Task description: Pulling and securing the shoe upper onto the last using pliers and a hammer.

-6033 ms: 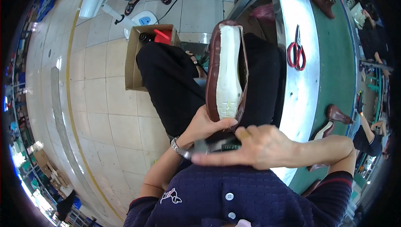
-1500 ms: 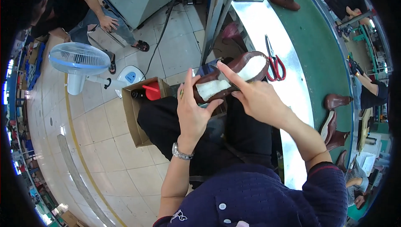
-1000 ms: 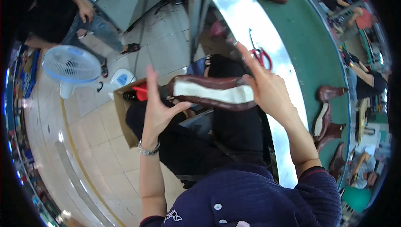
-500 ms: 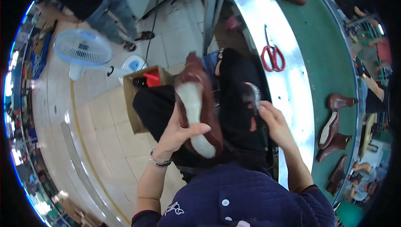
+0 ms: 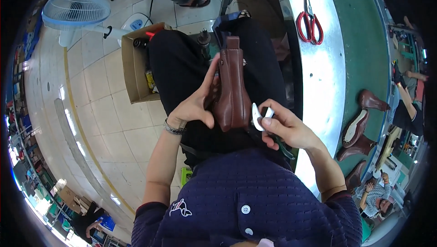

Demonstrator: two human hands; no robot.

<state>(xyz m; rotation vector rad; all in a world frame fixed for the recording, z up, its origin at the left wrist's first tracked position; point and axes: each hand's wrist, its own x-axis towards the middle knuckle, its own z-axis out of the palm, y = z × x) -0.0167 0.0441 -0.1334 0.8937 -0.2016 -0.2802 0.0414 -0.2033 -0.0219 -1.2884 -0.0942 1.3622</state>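
While the L hand [image 5: 193, 108] spreads thumb & fingers wide at its L side, 1 brown leather ankle boot [image 5: 233, 92] is over the lap, btwn 2 black-trousered legs [image 5: 168, 74]. Long axis runs approx. straight out from the navy button-front shirt [image 5: 273, 192], narrow tabbed end pointing away, wide rounded end nearer. Can't tell if L fingers grip behind. R hand [image 5: 291, 131] is closed round 1 silver hooked metal tool [image 5: 256, 117] w/ green handle, just beside the boot.

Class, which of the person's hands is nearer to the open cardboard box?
Left. The left hand is to the right of the cardboard box, beside the brown boot; the right hand is farther right, beyond the boot, holding a metal-headed tool.
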